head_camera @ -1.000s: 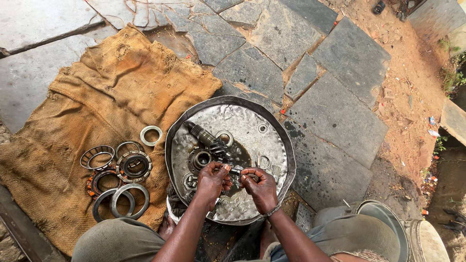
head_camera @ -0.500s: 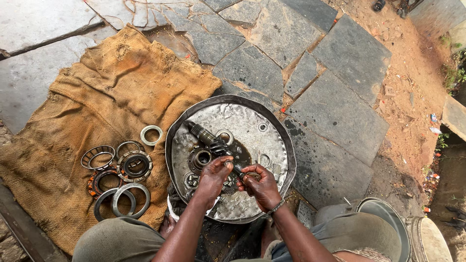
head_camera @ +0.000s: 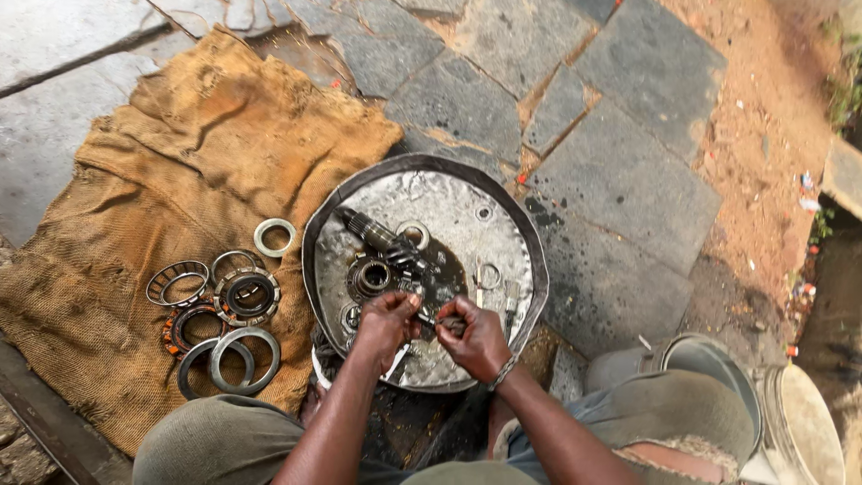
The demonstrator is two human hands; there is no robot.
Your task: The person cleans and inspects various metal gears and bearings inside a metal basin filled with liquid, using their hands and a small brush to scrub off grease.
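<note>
My left hand (head_camera: 384, 321) and my right hand (head_camera: 474, 338) meet over the near part of a round, dented metal pan (head_camera: 503, 211). Both grip a small dark metal part (head_camera: 433, 318) between their fingertips. Just beyond them in the pan lies a splined pinion shaft with a gear head (head_camera: 382, 243), beside a dark bearing hub (head_camera: 369, 277) and a small ring (head_camera: 414, 233). Dark oily liquid pools around these parts. More small pieces lie under my hands, partly hidden.
A burlap sack (head_camera: 193, 171) spreads to the left, carrying several bearing rings and seals (head_camera: 229, 310) and a pale ring (head_camera: 274, 237). Stone slabs (head_camera: 620, 207) and sandy soil lie beyond. A metal bucket (head_camera: 709, 364) and a pale tub (head_camera: 804, 422) stand at the lower right.
The view has shifted slightly down and forward. My hands have stayed together on the small part, turning it a little between the fingers over the same spot of the pan.
</note>
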